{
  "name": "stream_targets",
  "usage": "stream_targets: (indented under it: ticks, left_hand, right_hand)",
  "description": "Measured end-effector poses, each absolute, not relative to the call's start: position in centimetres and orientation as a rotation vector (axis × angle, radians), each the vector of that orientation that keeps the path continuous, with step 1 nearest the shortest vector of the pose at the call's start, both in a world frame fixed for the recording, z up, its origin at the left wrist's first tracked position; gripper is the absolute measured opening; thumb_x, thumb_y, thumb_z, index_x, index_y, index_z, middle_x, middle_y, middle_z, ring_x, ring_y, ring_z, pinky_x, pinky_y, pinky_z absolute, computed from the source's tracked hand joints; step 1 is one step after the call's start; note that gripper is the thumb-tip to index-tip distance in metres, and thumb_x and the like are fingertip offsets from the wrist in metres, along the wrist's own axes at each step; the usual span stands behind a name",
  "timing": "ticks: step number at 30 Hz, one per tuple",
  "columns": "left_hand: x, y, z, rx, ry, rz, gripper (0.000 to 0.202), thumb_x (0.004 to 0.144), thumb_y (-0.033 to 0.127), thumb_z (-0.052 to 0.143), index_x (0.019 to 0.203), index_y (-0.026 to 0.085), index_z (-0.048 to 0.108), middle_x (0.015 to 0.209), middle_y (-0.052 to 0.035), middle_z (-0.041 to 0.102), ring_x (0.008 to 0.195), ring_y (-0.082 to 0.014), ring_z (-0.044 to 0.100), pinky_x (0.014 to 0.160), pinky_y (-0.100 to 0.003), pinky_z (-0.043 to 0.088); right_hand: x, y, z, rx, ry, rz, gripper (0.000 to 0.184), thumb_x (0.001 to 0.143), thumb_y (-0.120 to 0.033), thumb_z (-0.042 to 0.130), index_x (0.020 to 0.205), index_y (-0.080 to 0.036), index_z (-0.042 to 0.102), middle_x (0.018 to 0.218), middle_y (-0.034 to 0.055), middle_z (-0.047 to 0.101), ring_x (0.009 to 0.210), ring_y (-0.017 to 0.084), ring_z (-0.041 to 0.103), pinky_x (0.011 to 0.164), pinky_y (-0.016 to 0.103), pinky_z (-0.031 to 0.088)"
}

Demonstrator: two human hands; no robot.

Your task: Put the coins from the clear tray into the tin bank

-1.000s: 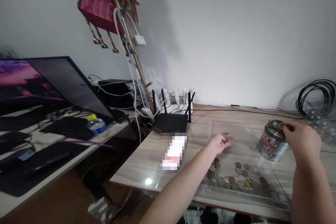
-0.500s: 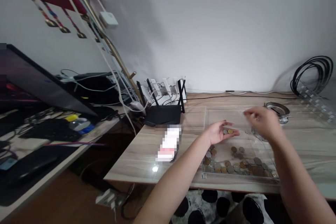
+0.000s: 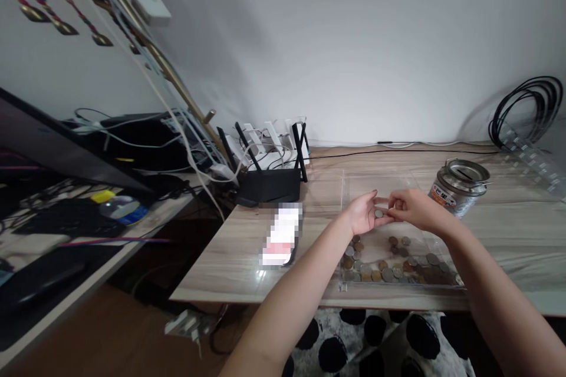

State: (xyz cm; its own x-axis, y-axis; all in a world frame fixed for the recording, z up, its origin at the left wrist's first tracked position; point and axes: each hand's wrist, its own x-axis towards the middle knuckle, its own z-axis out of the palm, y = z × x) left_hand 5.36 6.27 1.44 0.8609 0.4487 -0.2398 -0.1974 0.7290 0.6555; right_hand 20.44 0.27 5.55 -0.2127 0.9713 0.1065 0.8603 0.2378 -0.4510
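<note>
My left hand (image 3: 367, 213) hovers above a clear plastic tray (image 3: 342, 200), palm turned up, fingers partly curled. A silver coin (image 3: 379, 213) lies in it, held near the fingers. My right hand (image 3: 411, 209) meets the left fingertips, its thumb and fingers pinched together; whatever is between them is hidden. Below, several silver, brown and gold-toned coins (image 3: 388, 274) are scattered over the tray, mostly along its near side. Right of the tray stands a metal tin (image 3: 460, 185) with a wire clasp, a printed label and a dark slot in its lid.
A lit phone (image 3: 280, 235), its screen blurred out, lies left of the tray. Behind it is a black router (image 3: 269, 185) with upright antennas. Coiled black cable (image 3: 526, 109) leans at the back right beside a clear plastic rack (image 3: 530, 162). A monitor (image 3: 57, 153) stands on another desk.
My right hand has moved left and down from beside the tin to my left fingers, uncovering the tin. The gold-toned coin in my left hand is now out of sight. The view has shifted slightly.
</note>
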Motion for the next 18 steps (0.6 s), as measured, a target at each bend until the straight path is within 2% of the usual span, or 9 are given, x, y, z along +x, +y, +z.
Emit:
stream_targets:
  ticks: [2,4,7,9,13,18]
  left_hand:
    - [5.2,6.2,1.6,0.665,0.4,0.388,0.038,0.081,0.037,0.032,0.096,0.005,0.047,0.086,-0.0171,0.059,0.083,-0.0216,0.058,0.074,-0.031,0.044]
    - [5.1,6.3,1.6,0.667,0.413,0.414,0.039,0.081,0.038,0.032,0.097,0.005,0.047,0.092,-0.0203,0.057,0.088,-0.0233,0.057,0.072,-0.03,0.045]
    - [5.1,6.4,1.4,0.673,0.45,0.445,0.038,0.081,0.036,0.033,0.097,0.005,0.048,0.096,-0.0215,0.057,0.089,-0.0238,0.056,0.072,-0.029,0.045]
    - [5.2,6.4,1.3,0.674,0.459,0.452,0.037,0.081,0.035,0.033,0.097,0.005,0.049,0.095,-0.0214,0.057,0.089,-0.0237,0.056,0.074,-0.029,0.044]
    - [5.1,6.4,1.3,0.666,0.467,0.472,0.036,0.081,0.034,0.033,0.096,0.006,0.05,0.094,-0.0198,0.058,0.09,-0.0225,0.056,0.076,-0.03,0.044]
    - [5.2,6.4,1.3,0.667,0.47,0.466,0.036,0.081,0.035,0.033,0.094,0.006,0.051,0.093,-0.0186,0.059,0.088,-0.0215,0.057,0.076,-0.03,0.044]
  right_hand:
    - [21.3,-0.1,6.3,-1.725,-1.999,0.224,0.025,0.072,-0.041,0.045,0.074,-0.019,0.058,0.061,-0.0002,0.058,0.053,0.01,0.048,0.048,0.02,0.03]
    - [23.3,-0.6,7.1,-1.838,-1.7,-0.152,0.028,0.072,-0.043,0.044,0.08,-0.02,0.058,0.066,0.0018,0.059,0.059,0.012,0.049,0.05,0.022,0.029]
    - [27.3,-1.5,7.9,-2.032,-1.236,-0.597,0.031,0.07,-0.045,0.046,0.081,-0.021,0.06,0.066,0.0055,0.058,0.061,0.016,0.047,0.049,0.025,0.026]
    - [29.6,-1.8,7.9,-2.123,-1.154,-0.646,0.029,0.067,-0.045,0.049,0.077,-0.022,0.062,0.062,0.0061,0.056,0.056,0.016,0.044,0.048,0.026,0.024]
    - [31.5,-1.5,7.1,-2.158,-1.217,-0.536,0.027,0.064,-0.045,0.051,0.076,-0.023,0.063,0.058,0.0045,0.055,0.05,0.014,0.04,0.047,0.026,0.025]
    - [31.9,-0.6,6.7,-2.179,-1.2,-0.51,0.03,0.062,-0.048,0.052,0.072,-0.023,0.065,0.056,0.0043,0.054,0.052,0.015,0.042,0.05,0.029,0.027]
